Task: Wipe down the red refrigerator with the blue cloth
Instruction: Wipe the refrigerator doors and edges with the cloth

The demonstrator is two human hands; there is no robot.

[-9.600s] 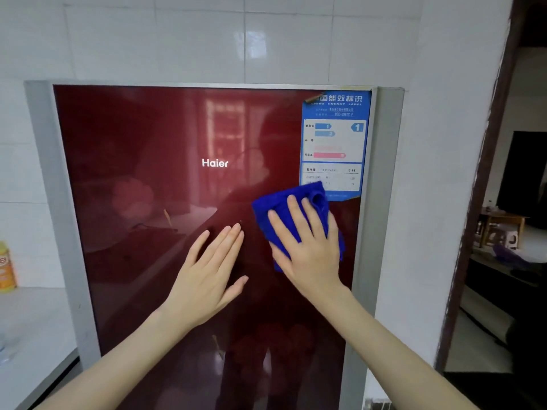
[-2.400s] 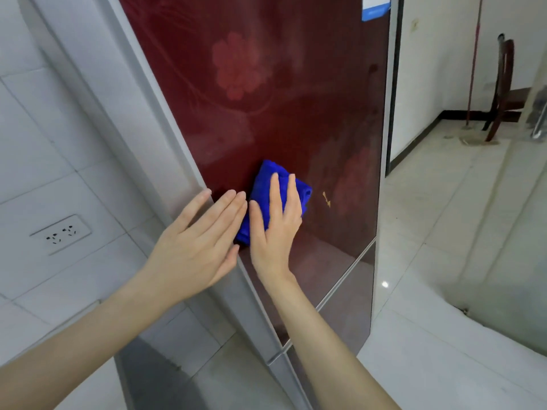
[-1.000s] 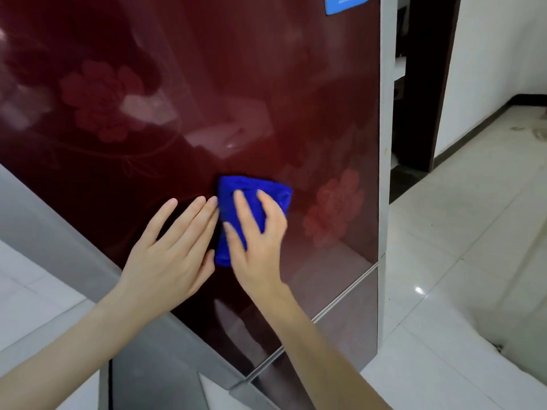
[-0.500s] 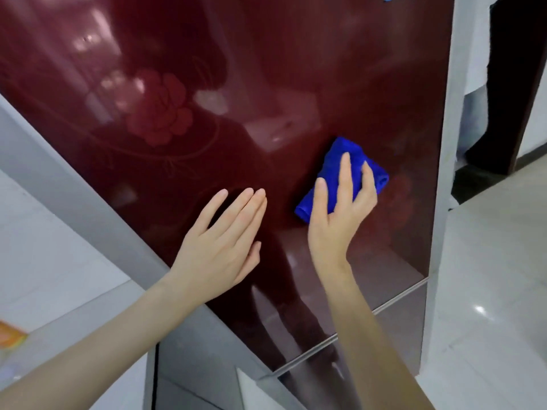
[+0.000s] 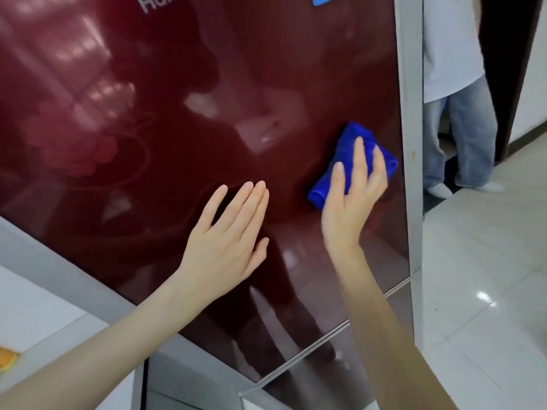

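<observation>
The red refrigerator [image 5: 183, 119] fills most of the view, its glossy door tilted in the frame, with a grey frame strip along its right edge. A folded blue cloth [image 5: 344, 161] lies against the door close to that right edge. My right hand [image 5: 352, 199] presses the cloth flat with straight fingers. To its left, my left hand [image 5: 228, 244] rests flat and open on the door, apart from the cloth. A seam between the upper and lower doors runs below both hands.
A person in a white shirt and jeans [image 5: 455, 119] stands to the right behind the fridge, beside a dark door frame [image 5: 509, 69]. Shiny white floor tiles [image 5: 485, 276] lie at the right. A white counter [image 5: 32, 309] with an orange item [image 5: 7, 358] sits at the lower left.
My right hand has slid the cloth rightward across the door to near its right edge. My left hand has stayed flat on the door. The view has tilted and a standing person has come into sight.
</observation>
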